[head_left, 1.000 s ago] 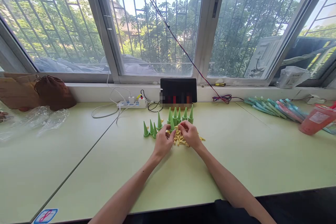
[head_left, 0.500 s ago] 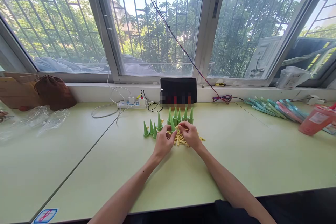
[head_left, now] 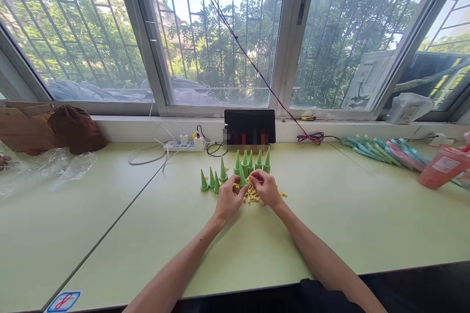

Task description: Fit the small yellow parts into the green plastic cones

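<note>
My left hand [head_left: 229, 199] is closed around the base of a green cone [head_left: 242, 175], which it holds upright with the tip pointing up. Close beside that cone, my right hand [head_left: 267, 189] is pinched, thumb against forefinger; whatever sits between those fingertips is too small to make out. A pile of small yellow pieces [head_left: 253, 195] lies on the table under and between both hands. Several more green cones [head_left: 204, 182] stand left of my left hand. Behind my hands is another group of upright green cones [head_left: 259, 159], some of them looking stacked.
A dark tablet [head_left: 249, 127] leans at the window ledge behind the cones. A power strip [head_left: 187, 145] with cables lies to its left. Plastic-wrapped strips [head_left: 382, 150] and a red cup [head_left: 442, 168] are at the right, a brown bag [head_left: 77, 129] at the far left.
The cone in my left hand has gone from a slight lean to more upright and shifted a little right. My right hand has hardly moved, still pinched beside it.
</note>
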A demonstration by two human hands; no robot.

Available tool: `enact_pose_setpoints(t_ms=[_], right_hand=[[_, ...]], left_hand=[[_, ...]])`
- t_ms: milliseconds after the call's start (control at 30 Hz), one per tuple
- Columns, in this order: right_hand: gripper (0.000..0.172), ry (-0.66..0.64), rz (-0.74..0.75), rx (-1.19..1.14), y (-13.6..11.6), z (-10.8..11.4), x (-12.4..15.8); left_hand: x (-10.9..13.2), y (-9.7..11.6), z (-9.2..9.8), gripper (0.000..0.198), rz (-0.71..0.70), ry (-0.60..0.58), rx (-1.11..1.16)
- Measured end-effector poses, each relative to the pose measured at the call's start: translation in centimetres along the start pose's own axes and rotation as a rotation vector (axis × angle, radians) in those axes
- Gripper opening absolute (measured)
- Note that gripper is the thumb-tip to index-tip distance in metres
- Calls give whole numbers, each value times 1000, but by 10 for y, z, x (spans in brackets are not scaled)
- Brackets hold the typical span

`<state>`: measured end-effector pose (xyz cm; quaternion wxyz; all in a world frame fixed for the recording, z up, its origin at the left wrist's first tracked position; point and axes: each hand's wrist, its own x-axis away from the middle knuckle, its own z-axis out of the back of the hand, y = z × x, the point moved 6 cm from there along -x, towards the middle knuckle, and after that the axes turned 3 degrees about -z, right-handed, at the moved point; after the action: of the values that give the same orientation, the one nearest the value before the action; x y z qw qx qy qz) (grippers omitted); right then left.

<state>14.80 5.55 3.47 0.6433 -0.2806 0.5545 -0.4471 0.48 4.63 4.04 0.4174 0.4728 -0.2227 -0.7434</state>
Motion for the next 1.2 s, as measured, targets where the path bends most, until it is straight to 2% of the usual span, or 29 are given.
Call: enact_pose_setpoints(t_ms=[667,1000,1200], right_hand=[[40,-1,-57,32,3,-4,1],[25,29,22,38,-7,-1,2],[24,-4,0,-26,-3,-3,1]], left_hand=[[2,-3,-4,20,-8,-12,-67],[2,0,-1,26,30,35,-30],[2,1,0,28,38,37,-27]])
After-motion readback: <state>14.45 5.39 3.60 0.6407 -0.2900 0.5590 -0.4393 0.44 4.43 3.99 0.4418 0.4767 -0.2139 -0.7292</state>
